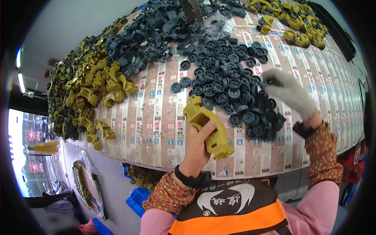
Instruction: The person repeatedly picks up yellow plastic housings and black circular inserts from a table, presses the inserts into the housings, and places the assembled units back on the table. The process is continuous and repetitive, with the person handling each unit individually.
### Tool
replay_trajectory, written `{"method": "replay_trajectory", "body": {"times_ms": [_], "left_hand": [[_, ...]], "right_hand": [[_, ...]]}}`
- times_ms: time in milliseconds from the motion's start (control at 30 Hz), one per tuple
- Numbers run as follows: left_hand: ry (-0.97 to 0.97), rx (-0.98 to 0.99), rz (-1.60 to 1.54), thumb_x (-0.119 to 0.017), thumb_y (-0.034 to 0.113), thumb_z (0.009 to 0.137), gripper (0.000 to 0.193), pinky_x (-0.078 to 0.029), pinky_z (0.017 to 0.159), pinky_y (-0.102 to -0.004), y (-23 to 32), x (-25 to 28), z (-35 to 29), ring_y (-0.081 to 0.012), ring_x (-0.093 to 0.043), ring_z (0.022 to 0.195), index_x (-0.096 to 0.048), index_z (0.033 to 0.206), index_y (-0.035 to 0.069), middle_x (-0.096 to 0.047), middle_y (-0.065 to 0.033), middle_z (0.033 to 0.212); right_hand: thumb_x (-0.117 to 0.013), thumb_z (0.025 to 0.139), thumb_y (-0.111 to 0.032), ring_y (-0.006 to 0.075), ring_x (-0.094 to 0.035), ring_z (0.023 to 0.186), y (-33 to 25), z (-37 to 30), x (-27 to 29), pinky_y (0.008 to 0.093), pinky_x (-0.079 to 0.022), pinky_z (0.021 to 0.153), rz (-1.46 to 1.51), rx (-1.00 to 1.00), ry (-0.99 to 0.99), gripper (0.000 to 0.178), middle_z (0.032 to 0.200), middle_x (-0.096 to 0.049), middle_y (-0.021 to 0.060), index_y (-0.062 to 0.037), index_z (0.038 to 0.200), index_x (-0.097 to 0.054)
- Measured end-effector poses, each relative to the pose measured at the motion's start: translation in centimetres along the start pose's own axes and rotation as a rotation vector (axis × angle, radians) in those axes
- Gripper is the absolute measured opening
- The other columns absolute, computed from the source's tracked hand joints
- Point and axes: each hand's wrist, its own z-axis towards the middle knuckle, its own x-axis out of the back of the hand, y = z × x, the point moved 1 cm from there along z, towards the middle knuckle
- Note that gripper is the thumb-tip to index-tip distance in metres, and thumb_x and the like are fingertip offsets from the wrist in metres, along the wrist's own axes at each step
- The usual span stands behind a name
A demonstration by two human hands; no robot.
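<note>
My left hand (pixel 196 148), bare, grips a yellow plastic toy vehicle body (pixel 220 138) above the near part of the table, its thumb across the side. A dark wheel (pixel 206 103) sits at the body's far end. My right hand (pixel 289 93) wears a pale glove and hovers by the right edge of a heap of black toy wheels (pixel 220 74). Its thumb and fingers come together around something small and dark, too hidden to name. Several wheels lie loose at the heap's left side.
Yellow vehicle bodies (pixel 92 92) are piled along the table's left side. Dark plastic parts (pixel 145 35) form a large pile at the back, beside a clear plastic bag (pixel 217 25). Yellow vehicles with wheels (pixel 297 39) stand at the far right. A blue crate (pixel 138 200) is below the near edge.
</note>
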Motion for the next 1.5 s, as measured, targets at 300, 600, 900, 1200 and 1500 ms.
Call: {"method": "replay_trajectory", "body": {"times_ms": [300, 600, 900, 1200, 1500], "left_hand": [[-0.05, -0.063, 0.026, -0.074, 0.022, 0.101, 0.042, -0.063, 0.079, -0.0337, -1.2, -2.9, -1.0, -0.0167, -0.071, 0.095, -0.048, 0.133, 0.011, -0.065, -0.0049, 0.112], [-0.011, -0.185, 0.113, -0.076, 0.02, 0.1, 0.048, -0.062, 0.082, -0.0326, -1.3, -2.8, -2.6, -0.0143, -0.068, 0.098, -0.048, 0.137, 0.011, -0.063, -0.0034, 0.115], [-0.035, -0.351, 0.242, -0.08, 0.008, 0.096, 0.06, -0.057, 0.09, -0.0302, -1.7, -2.8, -2.9, -0.0129, -0.066, 0.102, -0.042, 0.143, 0.012, -0.062, -0.0034, 0.119], [-0.091, -0.587, 0.273, -0.082, -0.001, 0.09, 0.086, -0.054, 0.101, -0.0336, -4.4, -2.8, -4.0, -0.018, -0.061, 0.121, -0.027, 0.155, 0.012, -0.054, -0.0077, 0.139], [-0.301, -0.422, 0.443, -0.08, -0.002, 0.09, 0.084, -0.052, 0.105, -0.0358, -3.9, -2.7, -3.5, -0.022, -0.059, 0.128, -0.029, 0.155, 0.014, -0.052, -0.0106, 0.145]], "right_hand": [[-0.07, 0.091, -0.005, 0.0127, -0.065, 0.111, -4.5, -11.2, -8.6, 0.0299, -0.053, 0.096, 0.487, -0.09, -0.158, 0.046, 0.125, -0.068, 0.0055, -0.0018, 0.137, -0.064], [-0.074, 0.094, -0.007, 0.0131, -0.068, 0.109, -5.1, -14.1, -9.5, 0.029, -0.056, 0.093, 0.524, -0.135, -0.127, 0.04, 0.125, -0.072, 0.0087, -0.0019, 0.133, -0.068], [-0.067, 0.098, -0.005, 0.0176, -0.071, 0.107, -3.7, -16.2, -11.9, 0.0321, -0.056, 0.092, 0.52, -0.067, -0.021, 0.046, 0.117, -0.074, 0.0137, 0.0007, 0.143, -0.061], [-0.055, 0.099, 0.003, 0.0321, -0.075, 0.098, -4.1, -18.1, -13.8, 0.0386, -0.057, 0.089, 0.242, 0.159, 0.071, 0.055, 0.112, -0.073, 0.0241, -0.0008, 0.154, -0.049], [-0.061, 0.094, -0.003, 0.0316, -0.076, 0.094, -3.0, -16.5, -10.6, 0.0398, -0.058, 0.083, 0.149, 0.143, -0.09, 0.052, 0.107, -0.074, 0.0238, 0.0, 0.146, -0.056]]}}
